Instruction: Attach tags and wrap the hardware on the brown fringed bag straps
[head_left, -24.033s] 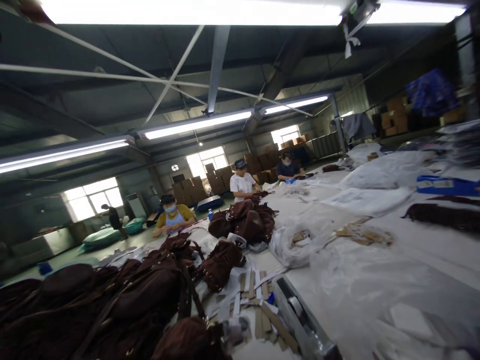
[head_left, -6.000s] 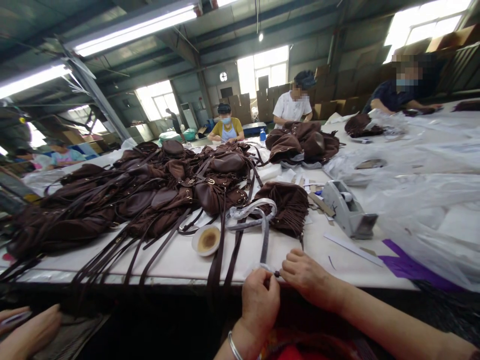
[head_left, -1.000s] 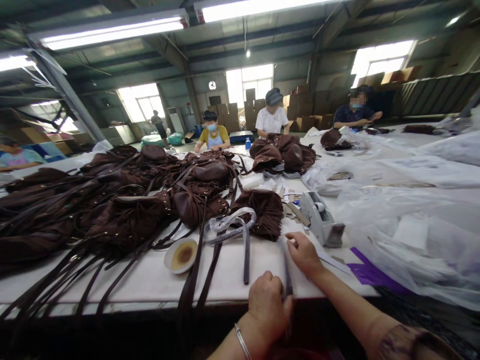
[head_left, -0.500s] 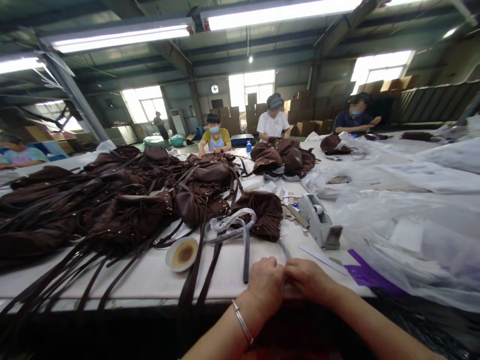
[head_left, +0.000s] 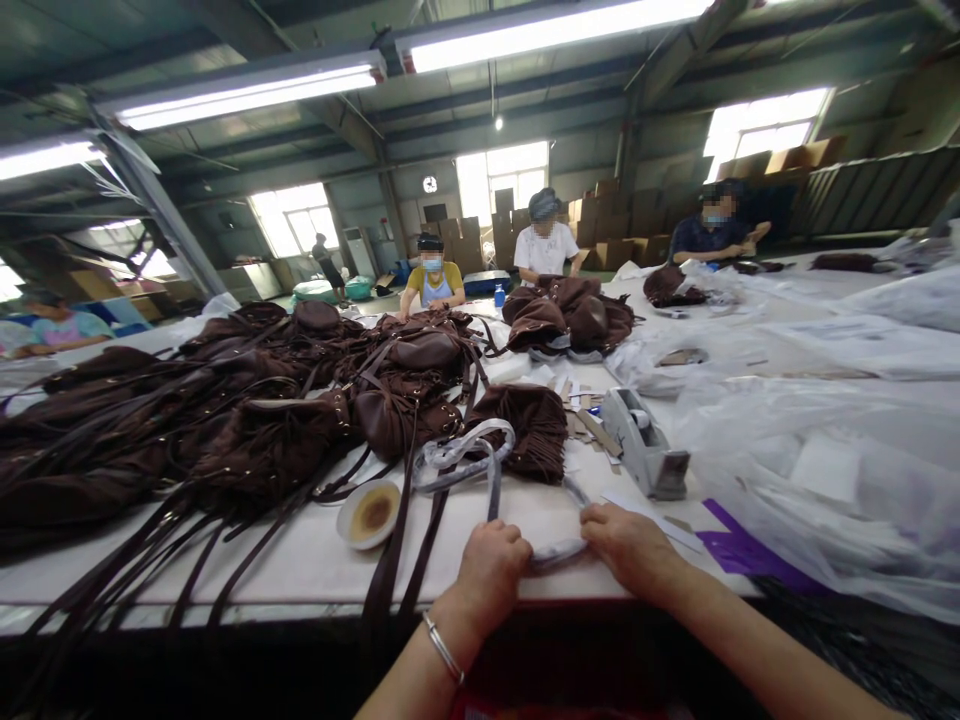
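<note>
My left hand, with a bracelet at its wrist, is closed on a bag strap at the table's front edge. My right hand grips the same strap a short way to the right. Between the hands the strap runs in a low curve, covered in a clear or whitish wrap. More wrapped strap lies looped beyond my left hand, against a dark brown fringed bag. What the fingertips press on is partly hidden.
Brown bags heap on the left, their straps hanging over the edge. A bowl of brownish content stands left of my hands. A grey tape dispenser, purple piece and clear plastic bags lie right. Co-workers sit or stand across the table.
My hands were close together and have moved apart, the left one leftward and the right one slightly rightward. A wrapped length of strap now shows between them.
</note>
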